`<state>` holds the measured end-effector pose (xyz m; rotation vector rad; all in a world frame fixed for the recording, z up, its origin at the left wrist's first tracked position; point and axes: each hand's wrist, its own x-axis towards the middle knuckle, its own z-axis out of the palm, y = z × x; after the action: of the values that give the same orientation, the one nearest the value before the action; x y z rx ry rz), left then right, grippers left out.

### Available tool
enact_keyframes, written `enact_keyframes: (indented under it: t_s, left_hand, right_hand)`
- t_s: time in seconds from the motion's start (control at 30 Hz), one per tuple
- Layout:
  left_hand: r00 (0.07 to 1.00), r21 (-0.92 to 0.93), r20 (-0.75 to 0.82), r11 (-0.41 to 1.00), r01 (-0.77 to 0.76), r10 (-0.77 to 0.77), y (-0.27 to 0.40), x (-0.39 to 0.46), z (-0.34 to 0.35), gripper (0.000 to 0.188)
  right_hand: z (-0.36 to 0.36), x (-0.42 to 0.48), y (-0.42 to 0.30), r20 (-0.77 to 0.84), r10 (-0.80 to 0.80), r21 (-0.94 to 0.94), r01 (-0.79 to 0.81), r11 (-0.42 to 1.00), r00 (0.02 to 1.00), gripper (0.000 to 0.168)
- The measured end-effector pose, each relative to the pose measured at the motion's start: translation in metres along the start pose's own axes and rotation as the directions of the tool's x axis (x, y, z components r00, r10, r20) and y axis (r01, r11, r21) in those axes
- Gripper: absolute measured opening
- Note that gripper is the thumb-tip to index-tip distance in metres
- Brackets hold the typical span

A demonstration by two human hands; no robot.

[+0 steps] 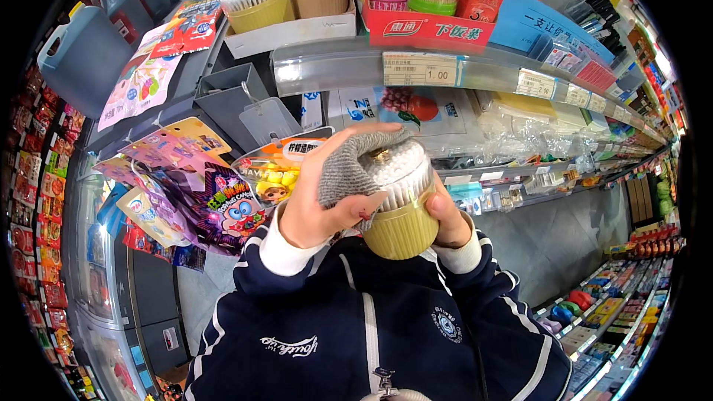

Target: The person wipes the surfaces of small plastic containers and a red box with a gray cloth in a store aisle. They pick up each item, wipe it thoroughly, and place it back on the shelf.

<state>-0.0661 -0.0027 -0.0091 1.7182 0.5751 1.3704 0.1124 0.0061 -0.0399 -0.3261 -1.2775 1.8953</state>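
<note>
Before my chest is a round tub of cotton swabs [402, 228], tilted, with a ribbed yellow-green lower part and a transparent upper part full of white tips. My right hand [450, 216] grips its right side, fingers partly hidden behind it. In my left hand [312, 200] is a grey knit cloth [351, 164], bunched between thumb and fingers. The cloth lies against the tub's upper left side and partly covers the lid. A small gold-coloured spot shows on the lid beside the cloth.
Similar swab tubs [259, 3] stand in a white carton [292, 33] on the shelf ahead. A red carton [429, 28] beside them holds toothpick tubs. Candy bags [234, 206] hang at left, near my left forearm. Blue-capped or red-capped jugs [83, 58] stand farther left.
</note>
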Motion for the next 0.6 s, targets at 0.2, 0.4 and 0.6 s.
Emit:
enact_keyframes:
  t_s: [0.2, 0.4, 0.6]
  left_hand:
    - [0.994, 0.753, -0.079, 0.658, 0.009, 0.077, 0.040, -0.004, 0.015, 0.056]
    - [0.924, 0.749, -0.280, 0.661, 0.041, 0.260, 0.039, -0.026, 0.030, 0.046]
    - [0.904, 0.740, -0.188, 0.661, -0.126, 0.383, 0.040, -0.032, 0.025, 0.047]
  right_hand:
    - [-0.006, 0.013, -0.007, -0.098, -0.335, -0.602, 0.212, 0.770, 0.937, 0.063]
    - [0.014, 0.017, -0.024, 0.047, -0.596, -0.897, 0.296, 0.328, 0.802, 0.070]
    - [0.028, 0.010, -0.022, 0.075, -0.581, -0.915, 0.288, 0.284, 0.811, 0.071]
